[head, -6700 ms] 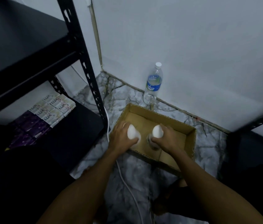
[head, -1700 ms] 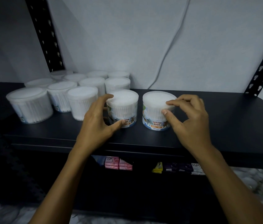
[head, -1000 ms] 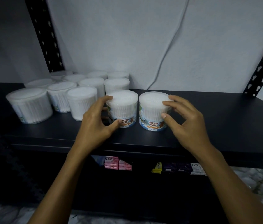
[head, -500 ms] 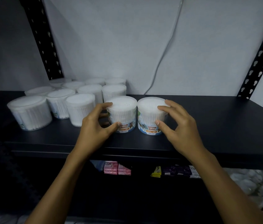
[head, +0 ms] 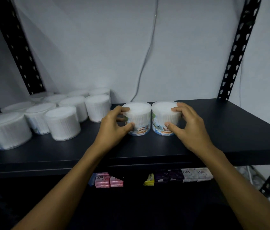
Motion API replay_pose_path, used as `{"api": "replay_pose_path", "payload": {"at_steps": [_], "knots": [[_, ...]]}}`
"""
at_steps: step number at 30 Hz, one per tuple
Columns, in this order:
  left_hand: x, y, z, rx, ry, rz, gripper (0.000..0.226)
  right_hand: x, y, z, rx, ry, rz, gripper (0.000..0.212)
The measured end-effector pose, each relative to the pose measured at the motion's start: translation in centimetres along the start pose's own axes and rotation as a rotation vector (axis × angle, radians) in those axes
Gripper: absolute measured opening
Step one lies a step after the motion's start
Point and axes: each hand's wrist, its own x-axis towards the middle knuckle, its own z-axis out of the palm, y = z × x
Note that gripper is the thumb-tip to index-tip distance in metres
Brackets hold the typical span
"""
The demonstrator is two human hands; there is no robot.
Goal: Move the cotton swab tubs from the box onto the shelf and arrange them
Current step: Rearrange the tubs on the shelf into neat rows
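1. Left hand (head: pixel 112 128): fingers and thumb curled round the left tub (head: pixel 138 119), gripping its side wall. Over the last half-second it has gone from guiding the tub to holding it set.
2. Right hand (head: pixel 189 128): fingers over the top rim, thumb on the label face of the right tub (head: pixel 164 118). Same hold as a moment ago.
3. The two tubs: both upright on the shelf (head: pixel 230 138), sides touching, labels facing forward. A second and a half ago a clear gap lay between them; that gap is now closed. Some seconds back both were in the box on the floor, so the transfer of this pair looks done.
4. Earlier tubs (head: pixel 61 122): a cluster of upright tubs in rows to the left, unmoved throughout. A gap separates the new pair from the nearest one.
5. Assessment: pair likely needs sliding left to join the rows before release.
6. Lower shelf: soap packs (head: pixel 107 180), not involved.
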Motion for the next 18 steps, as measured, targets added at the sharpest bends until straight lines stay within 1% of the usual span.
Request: {"api": "replay_pose_path", "payload": {"at_steps": [11, 18], "knots": [[5.9, 2.4, 10.6, -0.051, -0.082, 0.064, 0.039, 2.4, 8.6, -7.3, -0.079, 0.025, 0.055, 0.043], [9.7, 3.2, 17.1, -0.060, -0.114, 0.097, 0.041, 4.7, 13.5, -9.8, -0.051, 0.078, 0.155, 0.043]]}}
